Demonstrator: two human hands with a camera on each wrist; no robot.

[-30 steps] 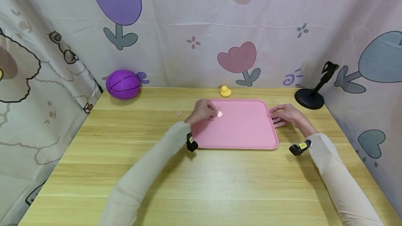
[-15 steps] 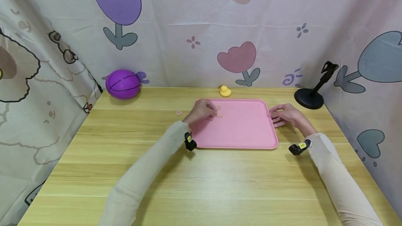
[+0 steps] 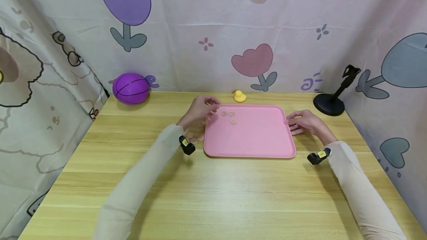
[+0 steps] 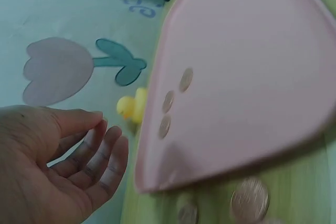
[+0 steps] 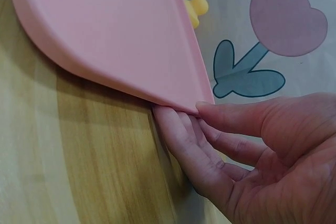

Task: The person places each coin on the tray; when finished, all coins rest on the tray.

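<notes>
On the pink tray (image 3: 250, 132) lie three copper-coloured coins (image 4: 186, 80), near its far left corner. My left hand (image 3: 201, 108) hovers beside that corner, its fingers loosely bent. In the left wrist view the thumb (image 4: 79, 121) comes close to the index fingertip, and nothing shows between them. Several more coins (image 3: 189, 135) rest on the table left of the tray, partly hidden by my left hand and wrist. At the tray's right side, my right hand (image 3: 305, 121) pinches the rim, thumb on top and fingers against the outer edge and underside.
A yellow toy duck (image 3: 239, 96) sits just behind the tray. At the back left is a purple ball (image 3: 131, 89), and at the back right a black stand (image 3: 330, 103). A printed curtain (image 3: 186, 47) borders the table's far edge.
My left hand has drawn back leftward from over the tray to its far left corner. Three coins now show on the tray, where two showed before. The right hand stays in place.
</notes>
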